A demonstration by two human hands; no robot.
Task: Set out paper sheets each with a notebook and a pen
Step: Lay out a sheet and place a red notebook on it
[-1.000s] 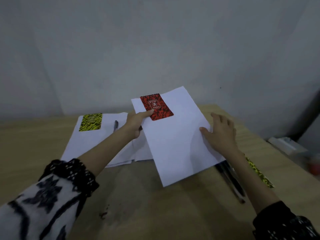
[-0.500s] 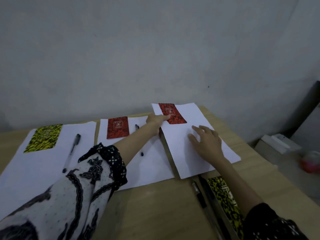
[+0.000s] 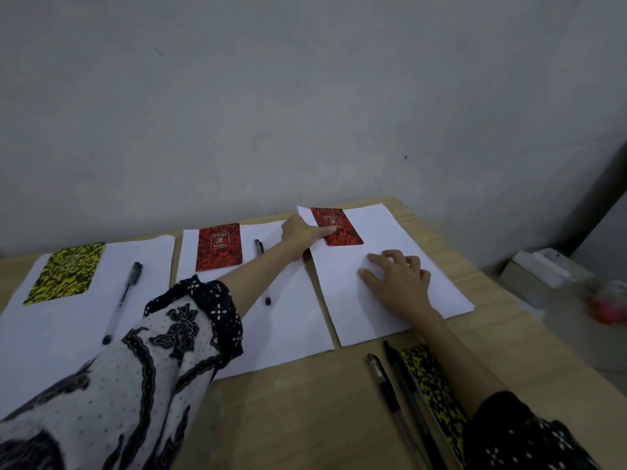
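Note:
Three white sheets lie side by side on the wooden table (image 3: 305, 408). A yellow notebook (image 3: 66, 273) and a pen (image 3: 124, 300) rest on the left sheet (image 3: 51, 334). On the middle sheet (image 3: 288, 317) are a red notebook (image 3: 219, 251) and a pen (image 3: 263, 269). The right sheet (image 3: 376, 228) carries another red notebook (image 3: 339, 232). My left hand (image 3: 300, 230) pinches that sheet's far left edge, thumb on the notebook. My right hand (image 3: 398, 281) presses on the same sheet with spread fingers.
Two spare pens (image 3: 385, 385) and a yellow notebook (image 3: 429, 381) lie at the table's front right, partly under my right forearm. Beyond the right table edge sit a white box (image 3: 543, 266) and a blurred red object (image 3: 607, 305). A grey wall runs close behind.
The right sheet with its red notebook came down from the air and now lies flat beside the middle sheet. Both hands stayed on it. The view widened to the left.

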